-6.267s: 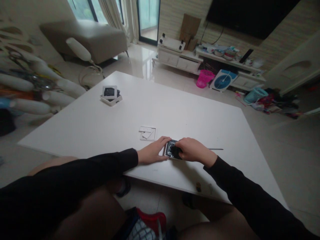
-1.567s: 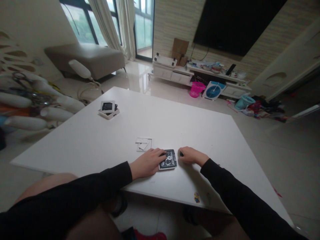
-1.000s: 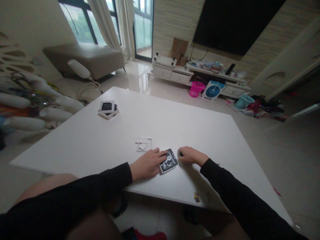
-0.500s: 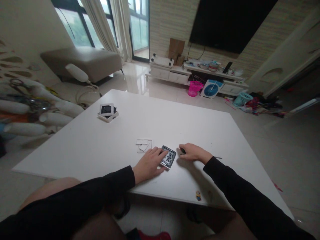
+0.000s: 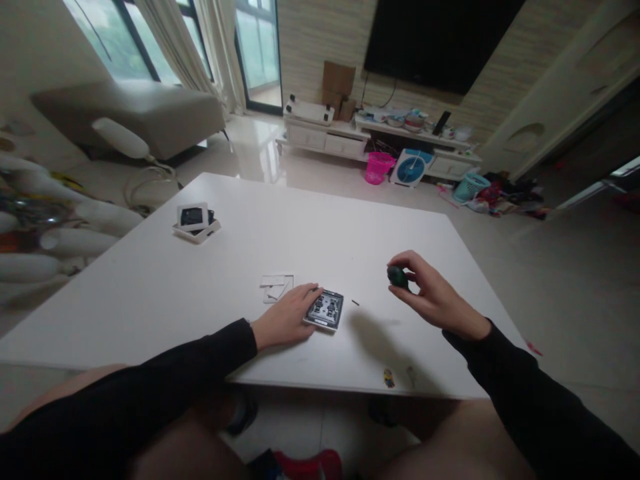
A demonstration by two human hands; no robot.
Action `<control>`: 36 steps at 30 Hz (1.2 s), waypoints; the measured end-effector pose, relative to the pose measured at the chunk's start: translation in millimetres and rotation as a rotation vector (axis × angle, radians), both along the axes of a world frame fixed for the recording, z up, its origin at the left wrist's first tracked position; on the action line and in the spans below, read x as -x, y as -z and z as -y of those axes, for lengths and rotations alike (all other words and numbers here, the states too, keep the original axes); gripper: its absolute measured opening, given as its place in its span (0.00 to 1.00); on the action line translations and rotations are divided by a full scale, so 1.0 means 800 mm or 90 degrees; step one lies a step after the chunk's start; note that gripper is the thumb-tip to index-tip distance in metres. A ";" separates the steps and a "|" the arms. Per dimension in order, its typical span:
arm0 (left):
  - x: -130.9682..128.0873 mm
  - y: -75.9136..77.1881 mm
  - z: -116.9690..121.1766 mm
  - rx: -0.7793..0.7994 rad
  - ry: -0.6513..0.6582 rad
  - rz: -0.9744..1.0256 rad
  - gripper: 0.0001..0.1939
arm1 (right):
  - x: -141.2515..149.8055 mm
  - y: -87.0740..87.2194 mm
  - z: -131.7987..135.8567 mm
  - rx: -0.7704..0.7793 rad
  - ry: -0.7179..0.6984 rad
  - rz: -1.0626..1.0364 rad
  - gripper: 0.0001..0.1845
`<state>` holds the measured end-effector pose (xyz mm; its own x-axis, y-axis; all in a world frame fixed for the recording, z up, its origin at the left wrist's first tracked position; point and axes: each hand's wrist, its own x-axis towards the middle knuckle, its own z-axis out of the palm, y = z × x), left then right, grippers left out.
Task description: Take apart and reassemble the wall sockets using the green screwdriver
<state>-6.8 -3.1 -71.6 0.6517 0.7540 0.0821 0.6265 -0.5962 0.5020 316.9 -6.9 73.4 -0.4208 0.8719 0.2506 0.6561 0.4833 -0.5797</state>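
Note:
My left hand (image 5: 286, 315) grips the left edge of a square wall switch panel (image 5: 330, 308) lying on the white table, fingers at its upper left corner. The panel has a dark frame and pale mechanisms facing up. Off to the right and above the table, my right hand (image 5: 423, 287) is closed on a dark green rounded handle (image 5: 398, 276), like a screwdriver's; no shaft shows clearly. Between panel and right hand lies a short dark rod (image 5: 355, 303). Left of the panel, by my left hand, are white frame and cover pieces (image 5: 273, 283).
A stack of similar square panels (image 5: 197, 223) sits on the far left of the white table (image 5: 310, 227). A small cartoon sticker (image 5: 389, 379) is near the front edge. White lamp-like tubes (image 5: 85, 241) crowd the left side, beyond the table.
My right hand has moved right and up, away from the panel, with the dark green handle. The short rod now shows beside the panel. The panel has turned slightly; the view has shifted.

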 end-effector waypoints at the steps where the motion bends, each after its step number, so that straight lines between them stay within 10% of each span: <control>1: -0.002 -0.002 0.003 0.010 -0.007 0.012 0.40 | -0.002 0.005 0.005 -0.025 0.008 -0.044 0.14; 15: -0.010 0.003 0.016 0.119 0.004 0.068 0.42 | 0.017 0.040 0.027 -0.035 0.123 -0.390 0.26; 36: -0.010 0.009 0.017 0.094 0.036 0.040 0.43 | 0.033 0.069 0.036 -0.025 0.074 -0.376 0.25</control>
